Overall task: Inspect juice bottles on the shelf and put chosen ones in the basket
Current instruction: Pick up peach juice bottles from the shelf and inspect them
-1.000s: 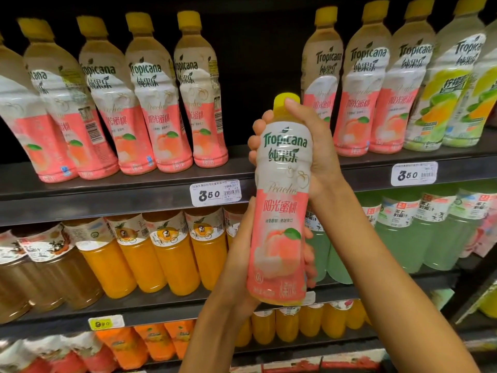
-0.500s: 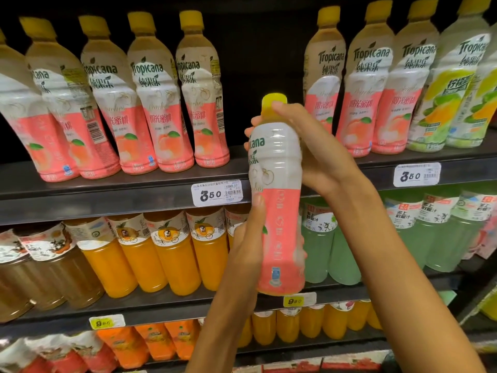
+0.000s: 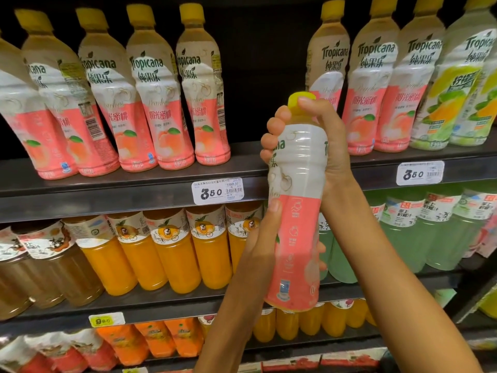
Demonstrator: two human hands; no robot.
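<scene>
I hold a peach juice bottle (image 3: 298, 211) with a yellow cap upright in front of the shelf, its pink and white label turned sideways so the brand name wraps out of sight. My right hand (image 3: 320, 141) grips its neck and shoulder from the right, the thumb over the cap. My left hand (image 3: 261, 246) holds the lower body from the left, thumb pointing up along the label. No basket is in view.
The top shelf (image 3: 134, 187) carries rows of the same peach bottles (image 3: 166, 103) and lime-green ones (image 3: 454, 98) at far right. Below stand orange juice bottles (image 3: 174, 251) and pale green bottles (image 3: 408, 238). Price tags (image 3: 217, 191) hang on the shelf edges.
The bottle has been turned about its upright axis: the front with the peach picture has swung away, and the side of the label now faces me. Both hands kept hold.
</scene>
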